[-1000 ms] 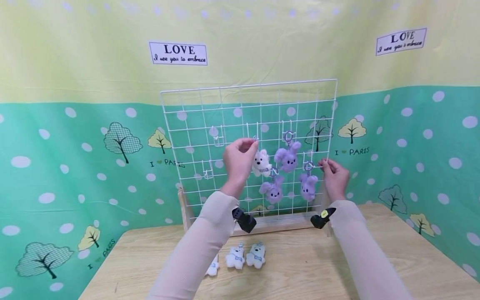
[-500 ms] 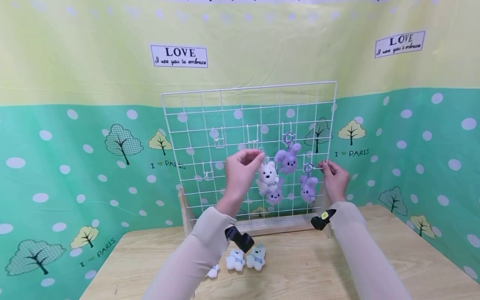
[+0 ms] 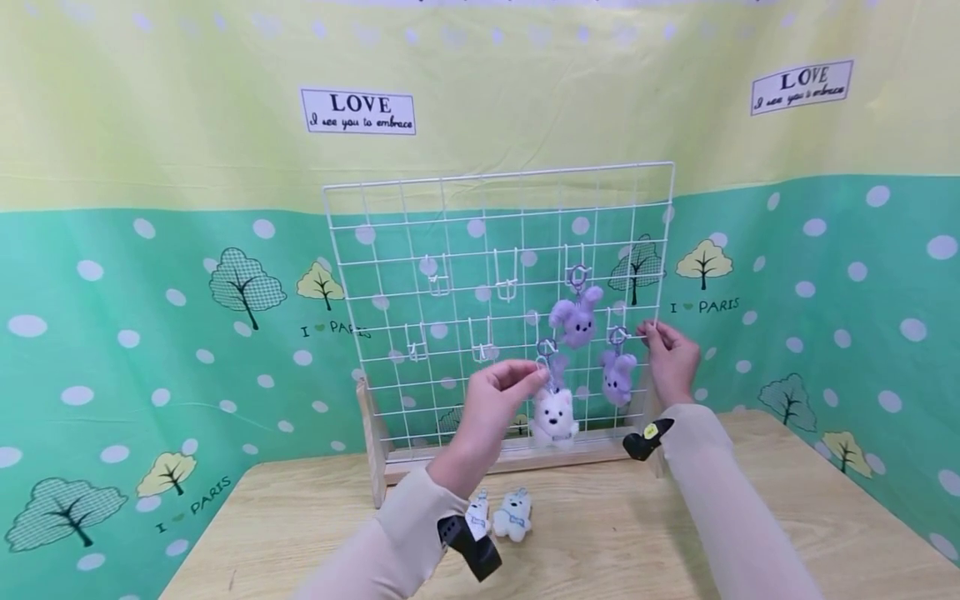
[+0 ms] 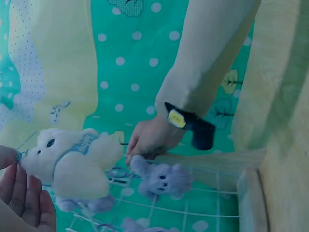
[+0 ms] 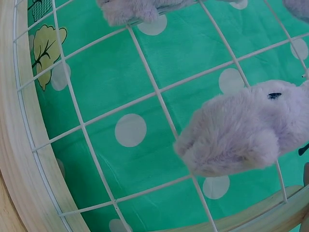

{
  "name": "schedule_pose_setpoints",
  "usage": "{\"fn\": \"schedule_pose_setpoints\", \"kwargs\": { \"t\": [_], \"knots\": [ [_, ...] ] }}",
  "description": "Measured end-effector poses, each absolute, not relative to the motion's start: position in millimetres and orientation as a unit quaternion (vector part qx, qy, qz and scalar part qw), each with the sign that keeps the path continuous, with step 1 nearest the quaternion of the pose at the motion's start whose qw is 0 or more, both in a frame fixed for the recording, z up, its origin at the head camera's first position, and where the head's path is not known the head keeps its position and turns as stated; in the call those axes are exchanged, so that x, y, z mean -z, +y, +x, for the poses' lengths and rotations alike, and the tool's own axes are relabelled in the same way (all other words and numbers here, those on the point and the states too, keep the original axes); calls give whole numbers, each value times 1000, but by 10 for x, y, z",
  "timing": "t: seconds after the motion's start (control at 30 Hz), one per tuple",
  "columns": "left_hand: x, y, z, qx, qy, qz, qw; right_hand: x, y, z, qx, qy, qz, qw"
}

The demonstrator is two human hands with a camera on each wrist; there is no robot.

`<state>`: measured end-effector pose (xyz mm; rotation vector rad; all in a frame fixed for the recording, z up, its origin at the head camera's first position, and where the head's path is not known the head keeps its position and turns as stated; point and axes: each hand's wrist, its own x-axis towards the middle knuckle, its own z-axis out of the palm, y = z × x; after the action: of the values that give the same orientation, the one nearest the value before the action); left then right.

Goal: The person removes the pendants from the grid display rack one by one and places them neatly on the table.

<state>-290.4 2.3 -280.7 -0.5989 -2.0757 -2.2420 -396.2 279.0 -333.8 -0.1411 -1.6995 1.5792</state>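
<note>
The left hand (image 3: 493,408) pinches the white plush (image 3: 555,414) by its ring (image 3: 542,359), best kept clear of the purple plush (image 3: 558,367) behind; the right hand (image 3: 672,358) grips the wire grid (image 3: 522,252), presumably steadying it.

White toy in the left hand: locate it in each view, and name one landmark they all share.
Head: the white toy is right of center, below the middle, beside the left hand.
Left wrist: left side, below the middle, by the fingers.
Right wrist: not in it.
Shared landmark: the white wire rack.
</note>
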Motion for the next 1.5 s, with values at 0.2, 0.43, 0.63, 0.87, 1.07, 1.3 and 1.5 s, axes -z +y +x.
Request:
{"fn": "schedule_pose_setpoints", "kwargs": {
  "t": [0.2,0.43,0.63,0.87,1.07,1.3,1.5],
  "knots": [
    [3083,15,-2848,726,-660,-190,-29,3349,2801,-3970,-611,-676,-49,409],
    [3424,11,-2807,741,-639,-193,-78,3339,2796,-3973,-621,-669,-52,406],
    [3727,27,-2818,741,-639,-177,-104,3338,2796,-3974,-623,-667,-53,404],
    [4072,63,-2797,733,-649,-166,-117,3342,2806,-3986,-622,-672,-62,397],
    [4292,65,-2790,716,-665,-177,-119,3348,2803,-3990,-612,-678,-57,403],
    [4409,68,-2863,697,-688,-175,-103,3339,2792,-3967,-612,-682,-57,396],
    [4473,127,-2996,677,-717,-153,-63,3345,2800,-3977,-613,-680,-54,400]
  ]
}}
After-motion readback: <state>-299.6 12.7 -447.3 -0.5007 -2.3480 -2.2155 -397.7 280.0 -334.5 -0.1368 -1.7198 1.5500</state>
